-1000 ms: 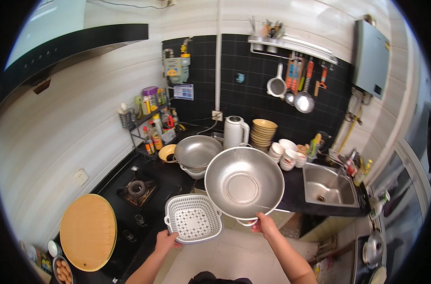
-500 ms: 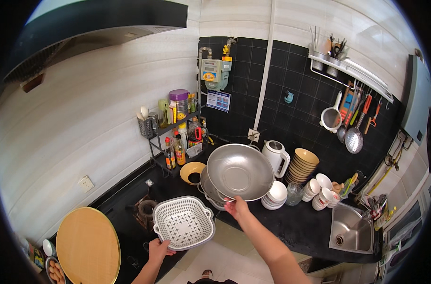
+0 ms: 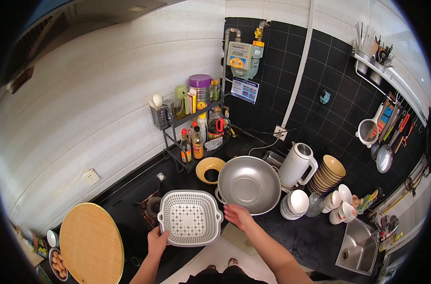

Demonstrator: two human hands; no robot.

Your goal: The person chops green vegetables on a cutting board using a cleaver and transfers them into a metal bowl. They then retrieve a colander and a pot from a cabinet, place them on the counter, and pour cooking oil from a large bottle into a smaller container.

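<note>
A white-and-grey plastic drain basket (image 3: 191,213) hangs over the counter's front edge. My left hand (image 3: 157,240) grips its near left rim, thumb on top and fingers underneath. To its right, a wide metal basin (image 3: 246,185) rests on the counter, with a loop handle showing at its left side. My right hand (image 3: 237,217) is between the basket and the basin's near rim, fingers apart and holding nothing. Whether its fingertips touch either one, I cannot tell.
A round wooden board (image 3: 91,246) lies at the left beside a bowl of eggs (image 3: 59,266). A yellow bowl (image 3: 209,164), white kettle (image 3: 296,165), stacked bowls (image 3: 330,171) and white bowls (image 3: 295,204) line the back. A steel sink (image 3: 357,247) is at the right.
The metal basin has gone down onto the counter and my right hand has let go of it, moving left toward the basket. My left hand still holds the basket. The view has shifted.
</note>
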